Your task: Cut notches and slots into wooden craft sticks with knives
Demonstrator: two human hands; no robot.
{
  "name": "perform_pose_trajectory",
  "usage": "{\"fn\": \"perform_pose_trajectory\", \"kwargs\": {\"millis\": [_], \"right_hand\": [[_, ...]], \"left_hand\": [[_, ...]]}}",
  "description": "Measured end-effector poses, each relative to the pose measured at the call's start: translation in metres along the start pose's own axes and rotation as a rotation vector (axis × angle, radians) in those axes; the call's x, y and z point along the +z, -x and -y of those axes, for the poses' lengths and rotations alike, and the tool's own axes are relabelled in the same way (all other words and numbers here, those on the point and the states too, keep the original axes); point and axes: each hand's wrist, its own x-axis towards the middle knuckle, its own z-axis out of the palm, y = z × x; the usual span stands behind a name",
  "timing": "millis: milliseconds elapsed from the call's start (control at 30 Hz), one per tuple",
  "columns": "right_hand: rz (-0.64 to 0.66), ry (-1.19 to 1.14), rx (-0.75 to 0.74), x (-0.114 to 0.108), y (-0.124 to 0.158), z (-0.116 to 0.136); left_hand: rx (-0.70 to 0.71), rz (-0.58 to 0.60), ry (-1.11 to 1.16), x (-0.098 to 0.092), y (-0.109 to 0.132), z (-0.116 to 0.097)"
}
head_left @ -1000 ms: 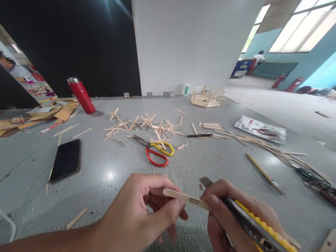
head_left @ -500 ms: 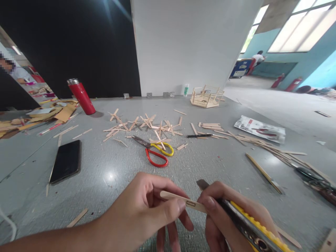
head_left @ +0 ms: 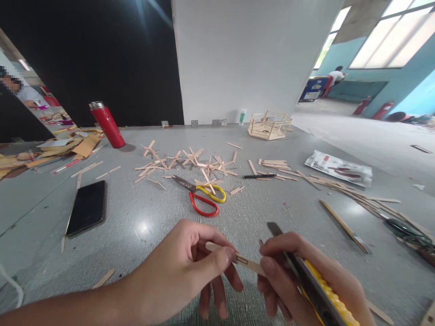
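Observation:
My left hand (head_left: pixel 193 267) pinches a thin wooden craft stick (head_left: pixel 252 265) between thumb and forefinger, its other fingers hanging loose below. A small dark rectangle is marked on the stick. My right hand (head_left: pixel 283 283) is closed around a yellow-and-black utility knife (head_left: pixel 321 290), its blade sticking out past the fingers, pointing away from me. The right thumb and forefinger are also at the stick's right end; whether they grip it I cannot tell. Beyond my hands lie scissors (head_left: pixel 205 197) with one red and one yellow handle.
Cut stick pieces (head_left: pixel 190 156) lie scattered mid-table. A hexagonal stick frame (head_left: pixel 268 127), a glue stick (head_left: pixel 242 117) and a red flask (head_left: pixel 108 127) stand at the back. A phone (head_left: pixel 86 208) is at left; a printed packet (head_left: pixel 340 168) and a wooden-handled brush (head_left: pixel 343 224) are at right.
My right hand has shifted slightly right, and the knife has turned so its blade points more directly away. The stick and my left hand have moved slightly left.

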Motion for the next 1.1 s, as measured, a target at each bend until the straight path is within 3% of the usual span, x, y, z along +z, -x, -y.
{"fn": "perform_pose_trajectory", "kwargs": {"millis": [100,333,500,633,700,833,933,1033,1100], "right_hand": [[-0.152,0.102,-0.166,-0.002,-0.010,-0.005],[-0.066,-0.167,-0.096,0.004,-0.011,-0.005],[-0.184,-0.043,-0.403,-0.006,-0.005,-0.016],[-0.060,0.079,-0.463,-0.022,-0.011,-0.026],[-0.128,-0.022,-0.402,-0.026,-0.013,-0.024],[-0.001,-0.191,-0.264,-0.023,-0.010,-0.017],[0.002,-0.036,-0.304,-0.017,-0.006,-0.022],[0.156,0.163,-0.408,-0.011,-0.008,-0.036],[0.291,0.152,-0.371,-0.006,-0.011,-0.044]], "left_hand": [[0.011,-0.041,-0.049,-0.004,-0.004,0.000],[0.133,-0.082,-0.022,-0.007,-0.006,-0.005],[0.174,-0.067,0.055,-0.005,-0.003,-0.007],[0.155,-0.049,0.087,-0.006,-0.002,-0.008],[0.131,-0.048,0.102,-0.009,-0.004,-0.008],[0.024,0.020,0.062,-0.020,-0.011,-0.002],[-0.075,0.099,0.033,-0.031,-0.022,0.010],[-0.175,0.144,0.003,-0.043,-0.037,0.026],[-0.227,0.171,-0.039,-0.050,-0.046,0.036]]}}
